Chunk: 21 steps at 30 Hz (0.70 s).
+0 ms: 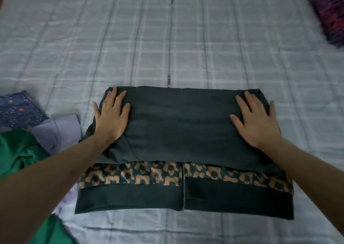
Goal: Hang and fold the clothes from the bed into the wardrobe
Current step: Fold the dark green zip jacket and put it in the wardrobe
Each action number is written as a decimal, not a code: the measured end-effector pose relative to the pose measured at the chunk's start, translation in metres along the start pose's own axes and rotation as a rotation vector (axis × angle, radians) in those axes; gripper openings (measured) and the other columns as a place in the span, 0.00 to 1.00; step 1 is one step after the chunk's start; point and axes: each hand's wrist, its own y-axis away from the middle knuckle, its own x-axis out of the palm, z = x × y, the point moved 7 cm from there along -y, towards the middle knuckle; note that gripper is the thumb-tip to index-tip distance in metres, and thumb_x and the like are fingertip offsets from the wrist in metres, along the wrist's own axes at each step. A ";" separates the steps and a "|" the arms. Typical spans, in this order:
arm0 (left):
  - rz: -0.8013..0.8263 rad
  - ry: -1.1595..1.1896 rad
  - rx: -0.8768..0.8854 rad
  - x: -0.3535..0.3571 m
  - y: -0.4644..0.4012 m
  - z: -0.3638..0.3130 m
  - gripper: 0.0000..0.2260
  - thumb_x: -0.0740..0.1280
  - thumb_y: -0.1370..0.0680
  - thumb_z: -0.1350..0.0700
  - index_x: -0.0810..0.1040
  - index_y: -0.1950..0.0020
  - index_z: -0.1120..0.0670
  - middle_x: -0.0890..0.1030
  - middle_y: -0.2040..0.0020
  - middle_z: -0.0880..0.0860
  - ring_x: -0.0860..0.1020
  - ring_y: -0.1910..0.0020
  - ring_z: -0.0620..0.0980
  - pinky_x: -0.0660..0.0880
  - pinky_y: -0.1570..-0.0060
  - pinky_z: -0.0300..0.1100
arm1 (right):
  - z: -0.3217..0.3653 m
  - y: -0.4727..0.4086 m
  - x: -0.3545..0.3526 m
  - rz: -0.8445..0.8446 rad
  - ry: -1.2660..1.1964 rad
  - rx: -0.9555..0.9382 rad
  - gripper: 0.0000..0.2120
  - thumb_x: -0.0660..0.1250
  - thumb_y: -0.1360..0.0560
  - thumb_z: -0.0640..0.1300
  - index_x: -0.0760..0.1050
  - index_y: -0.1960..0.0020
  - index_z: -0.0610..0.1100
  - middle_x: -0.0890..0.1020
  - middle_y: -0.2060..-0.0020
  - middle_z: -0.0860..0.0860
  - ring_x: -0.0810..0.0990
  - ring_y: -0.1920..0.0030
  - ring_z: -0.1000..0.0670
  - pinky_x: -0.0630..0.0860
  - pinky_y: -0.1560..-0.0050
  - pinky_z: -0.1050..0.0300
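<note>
A dark grey-green zip jacket [178,128] with a leopard-print band and a front zipper lies folded on the bed [167,38] in front of me. Its upper part is folded down over the lower part, leaving the leopard band and hem showing. My left hand [111,117] lies flat with straight fingers on the fold's far left corner. My right hand [256,120] lies flat on the far right corner. Both palms press on the fabric.
To the left lie a green garment [20,152], a lilac garment [57,133] and a blue speckled cloth [18,111]. A purple and red patterned item [327,11] sits at the far right. The checked pale bedsheet stretches beyond the jacket.
</note>
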 end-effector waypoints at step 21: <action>0.522 -0.564 0.274 -0.034 -0.070 -0.056 0.24 0.75 0.31 0.46 0.72 0.39 0.47 0.80 0.44 0.50 0.77 0.44 0.55 0.68 0.46 0.47 | 0.038 -0.068 -0.048 0.741 0.184 -0.148 0.33 0.78 0.34 0.47 0.70 0.33 0.45 0.77 0.40 0.45 0.75 0.41 0.44 0.73 0.40 0.49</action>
